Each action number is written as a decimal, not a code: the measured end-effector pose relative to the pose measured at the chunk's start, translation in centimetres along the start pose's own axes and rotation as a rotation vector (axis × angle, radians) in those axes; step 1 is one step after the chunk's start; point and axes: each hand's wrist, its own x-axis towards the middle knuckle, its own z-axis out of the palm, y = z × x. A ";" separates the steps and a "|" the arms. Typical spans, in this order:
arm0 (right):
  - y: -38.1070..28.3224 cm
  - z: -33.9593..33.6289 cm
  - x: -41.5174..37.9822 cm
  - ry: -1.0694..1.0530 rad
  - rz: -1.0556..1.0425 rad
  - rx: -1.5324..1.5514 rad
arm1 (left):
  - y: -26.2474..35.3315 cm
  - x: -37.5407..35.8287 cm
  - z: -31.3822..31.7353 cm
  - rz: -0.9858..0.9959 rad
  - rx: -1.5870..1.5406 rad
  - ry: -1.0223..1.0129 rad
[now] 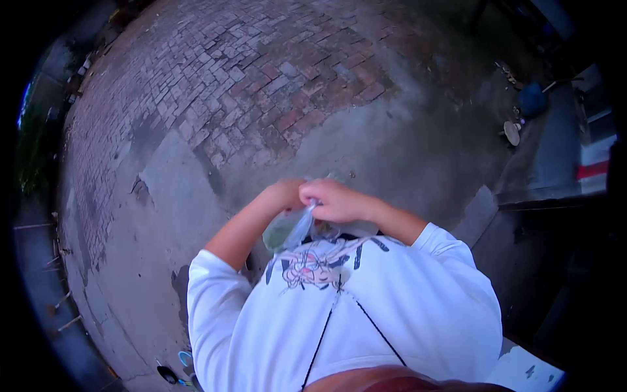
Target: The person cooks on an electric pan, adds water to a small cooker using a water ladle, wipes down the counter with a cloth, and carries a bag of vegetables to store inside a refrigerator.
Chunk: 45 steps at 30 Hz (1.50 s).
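Note:
A thin clear plastic bag [289, 230] hangs in front of the white shirt, below my two hands, with something green and other contents showing blurrily through it. My right hand [334, 201] is closed, its fingers pinching the gathered top of the bag. My left hand [287, 195] is right beside it, touching or nearly touching, with fingers curled at the bag's upper edge. Part of the left fingers is hidden behind the right hand. The lower part of the bag is partly covered by the shirt.
Underfoot is grey concrete [179, 189], meeting worn brick paving [241, 78] ahead. At the right are a blue object [531, 100], a small round pale item [511, 133] and a raised step edge [548, 199]. A dark object with a light-blue loop [185, 358] lies at lower left.

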 end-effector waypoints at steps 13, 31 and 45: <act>24.7 -40.9 22.9 0.656 0.218 -0.068 | -7.9 34.9 -46.6 0.345 -0.635 -0.076; 50.0 -97.7 59.5 0.340 0.244 0.064 | -21.9 69.5 -104.2 0.503 -1.122 -0.367; 75.1 -144.1 79.9 0.433 0.071 -0.157 | -17.0 103.9 -152.4 0.114 0.209 -0.055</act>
